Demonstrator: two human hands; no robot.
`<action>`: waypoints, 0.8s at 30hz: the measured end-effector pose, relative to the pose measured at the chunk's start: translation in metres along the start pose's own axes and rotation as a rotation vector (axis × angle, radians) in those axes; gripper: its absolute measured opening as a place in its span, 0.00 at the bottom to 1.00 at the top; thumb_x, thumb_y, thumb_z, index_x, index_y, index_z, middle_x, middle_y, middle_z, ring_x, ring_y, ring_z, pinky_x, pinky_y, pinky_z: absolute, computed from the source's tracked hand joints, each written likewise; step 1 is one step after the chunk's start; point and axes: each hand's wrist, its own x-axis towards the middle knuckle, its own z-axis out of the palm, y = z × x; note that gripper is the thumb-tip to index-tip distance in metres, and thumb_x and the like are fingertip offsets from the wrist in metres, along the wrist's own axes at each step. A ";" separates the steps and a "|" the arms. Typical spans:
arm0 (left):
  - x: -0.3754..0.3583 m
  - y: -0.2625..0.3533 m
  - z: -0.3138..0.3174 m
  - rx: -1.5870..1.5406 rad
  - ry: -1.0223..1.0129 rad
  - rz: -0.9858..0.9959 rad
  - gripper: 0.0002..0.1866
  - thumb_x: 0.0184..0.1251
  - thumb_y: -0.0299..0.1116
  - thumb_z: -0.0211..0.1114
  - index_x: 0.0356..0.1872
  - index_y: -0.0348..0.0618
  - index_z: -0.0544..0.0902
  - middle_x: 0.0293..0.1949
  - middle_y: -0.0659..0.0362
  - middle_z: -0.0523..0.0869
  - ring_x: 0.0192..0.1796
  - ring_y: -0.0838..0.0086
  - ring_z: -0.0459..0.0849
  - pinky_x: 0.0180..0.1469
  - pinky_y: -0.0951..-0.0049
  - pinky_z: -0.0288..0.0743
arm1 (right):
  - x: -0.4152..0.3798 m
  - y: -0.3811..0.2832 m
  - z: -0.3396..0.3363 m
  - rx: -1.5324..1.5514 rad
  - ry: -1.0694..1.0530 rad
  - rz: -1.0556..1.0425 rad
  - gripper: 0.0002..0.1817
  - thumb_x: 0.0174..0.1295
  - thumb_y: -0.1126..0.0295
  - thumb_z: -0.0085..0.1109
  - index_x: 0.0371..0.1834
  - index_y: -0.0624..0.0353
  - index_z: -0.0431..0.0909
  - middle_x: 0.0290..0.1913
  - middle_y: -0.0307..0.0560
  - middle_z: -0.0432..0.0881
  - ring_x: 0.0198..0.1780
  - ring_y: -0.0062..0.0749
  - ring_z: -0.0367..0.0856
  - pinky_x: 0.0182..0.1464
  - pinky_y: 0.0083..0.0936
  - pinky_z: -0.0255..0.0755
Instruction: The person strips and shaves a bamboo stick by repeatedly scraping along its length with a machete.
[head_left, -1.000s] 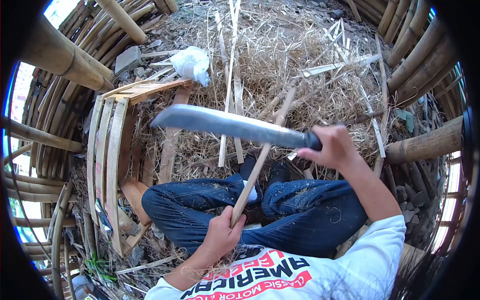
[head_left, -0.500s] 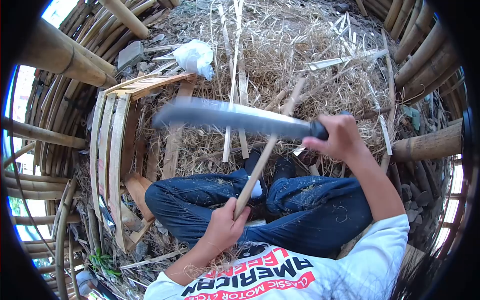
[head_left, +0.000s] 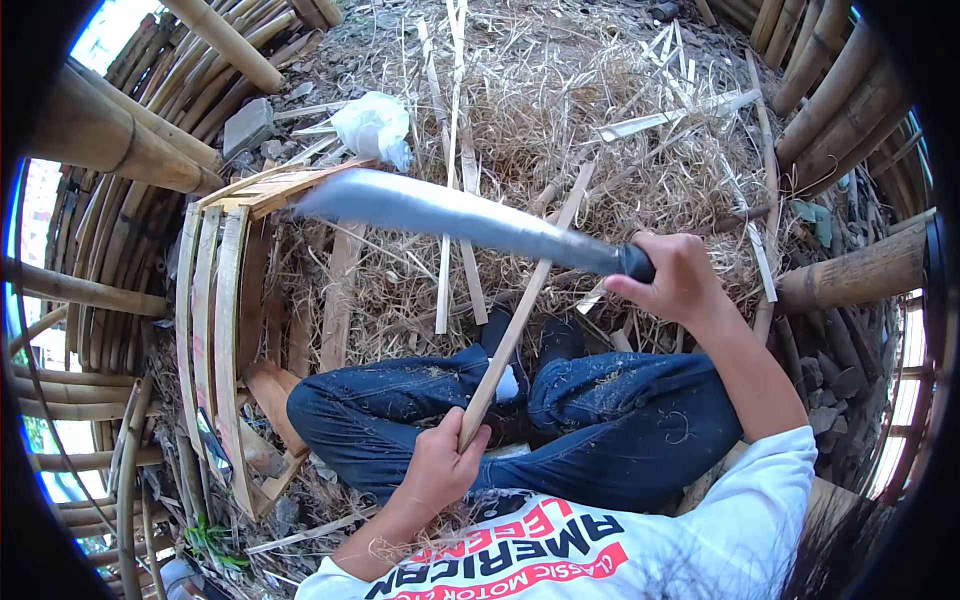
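Note:
My right hand [head_left: 677, 275] is closed round the black handle of a machete [head_left: 470, 222], whose broad blade points left and looks slightly blurred at its tip. A long flat bamboo strip [head_left: 515, 325] slants up and away from my lap, its lower end gripped in my left hand [head_left: 445, 455]. In this view the blade crosses the strip in its upper half. Below both hands are my folded legs [head_left: 640, 415] in dark jeans, dusted with shavings.
Dry shavings [head_left: 600, 120] cover the ground ahead, with loose pale strips [head_left: 452, 170] on them. At left stands a wooden slatted crate [head_left: 228, 300]; a white plastic bag [head_left: 372, 128] lies behind it. Bamboo poles [head_left: 850, 265] border both sides.
The machete blade has swung a little, its tip now higher and less smeared. The bamboo strip has shifted slightly left with my left hand, and the whole view has moved a bit.

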 end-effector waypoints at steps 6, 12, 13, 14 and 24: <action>0.008 0.006 -0.001 -0.015 -0.010 -0.048 0.13 0.67 0.33 0.64 0.30 0.36 0.71 0.18 0.44 0.74 0.21 0.48 0.76 0.24 0.61 0.67 | 0.004 0.014 0.005 -0.048 -0.126 0.110 0.38 0.53 0.25 0.55 0.16 0.54 0.75 0.14 0.42 0.76 0.18 0.33 0.80 0.22 0.31 0.74; -0.001 0.004 -0.007 -0.019 -0.016 -0.014 0.13 0.68 0.32 0.63 0.30 0.35 0.70 0.18 0.44 0.73 0.20 0.49 0.74 0.24 0.62 0.67 | 0.008 0.020 0.000 -0.036 -0.051 0.164 0.37 0.54 0.26 0.55 0.17 0.54 0.74 0.14 0.43 0.77 0.16 0.31 0.78 0.22 0.30 0.73; 0.000 0.006 -0.009 -0.036 -0.008 -0.014 0.13 0.68 0.32 0.63 0.30 0.35 0.71 0.18 0.44 0.73 0.20 0.49 0.74 0.24 0.62 0.67 | 0.004 0.024 0.003 -0.036 -0.052 0.157 0.37 0.54 0.26 0.55 0.17 0.54 0.74 0.14 0.43 0.77 0.16 0.31 0.78 0.22 0.30 0.73; 0.000 0.005 -0.009 0.003 -0.015 -0.026 0.12 0.68 0.31 0.63 0.31 0.35 0.72 0.18 0.45 0.73 0.20 0.49 0.74 0.24 0.63 0.67 | 0.001 0.026 0.005 -0.021 -0.046 0.141 0.38 0.54 0.26 0.55 0.16 0.54 0.74 0.14 0.43 0.76 0.16 0.31 0.78 0.22 0.30 0.73; -0.003 0.001 -0.007 -0.032 -0.008 -0.002 0.12 0.69 0.32 0.62 0.32 0.35 0.72 0.18 0.45 0.74 0.19 0.51 0.75 0.24 0.62 0.67 | 0.001 0.019 -0.002 -0.033 0.036 0.082 0.39 0.55 0.24 0.51 0.16 0.54 0.73 0.12 0.41 0.74 0.15 0.31 0.78 0.20 0.29 0.72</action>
